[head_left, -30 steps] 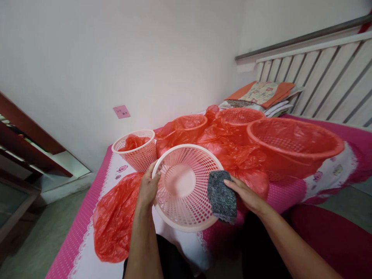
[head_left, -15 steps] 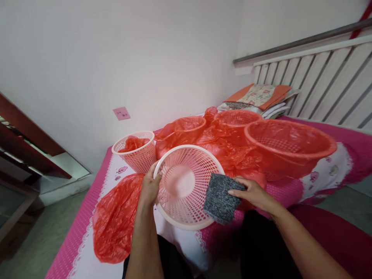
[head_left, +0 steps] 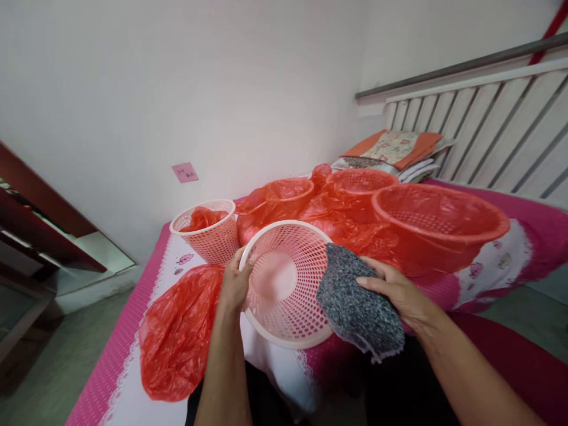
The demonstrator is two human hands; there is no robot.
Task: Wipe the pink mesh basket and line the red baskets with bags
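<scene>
My left hand (head_left: 235,279) grips the left rim of a pale pink perforated plastic basket (head_left: 306,313), which is tilted with its open mouth toward me. Pinched in my right hand (head_left: 393,290) is a dark grey speckled cleaning cloth (head_left: 359,307). The cloth overlaps the basket's right rim, and its lower part hangs loose past the edge. Left of my left forearm, a crumpled red plastic bag (head_left: 180,337) lies on the bed.
A second pink basket (head_left: 210,239) holding red plastic stands behind on the left. Several baskets in red bags, including a large one (head_left: 439,236), line the back of the pink bedspread (head_left: 110,355). Folded textiles (head_left: 394,148) are piled beside a white radiator (head_left: 488,130).
My right hand has shifted slightly right with the cloth, which now spreads wider and hangs lower. The basket has turned a little and moved slightly right in my left hand.
</scene>
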